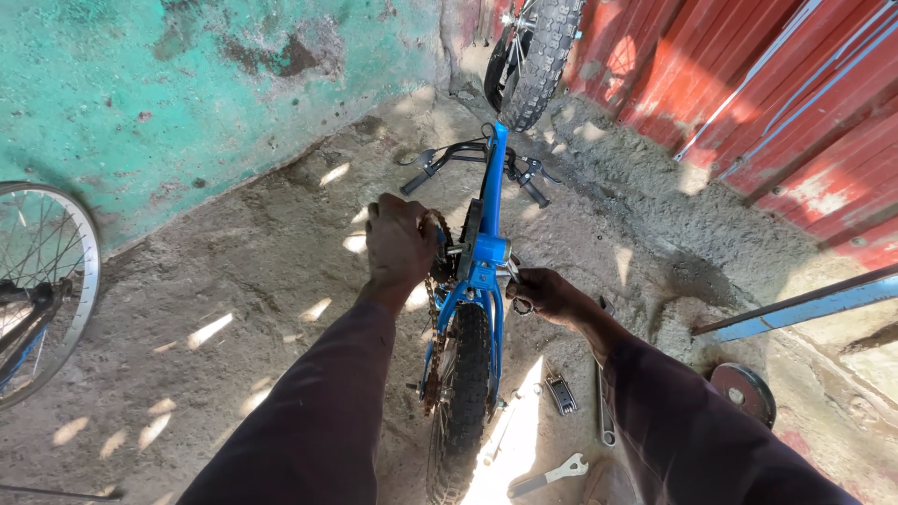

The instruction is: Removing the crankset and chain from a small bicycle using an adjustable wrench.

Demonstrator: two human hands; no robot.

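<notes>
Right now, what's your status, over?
Left hand gripping chainring side of blue bike. Right hand closed at opposite crank. Wrenches on ground nearby.

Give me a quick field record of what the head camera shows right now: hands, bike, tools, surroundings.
left hand: gripping the chainring area of the blue bike
right hand: on the opposite crank side, fingers closed around a small metal part
bike position: upside down, rear tyre nearest the camera
chain: rusty
tools: spanner and other tools on the ground
surroundings: green wall, red metal sheet, spare wheel at left
</notes>
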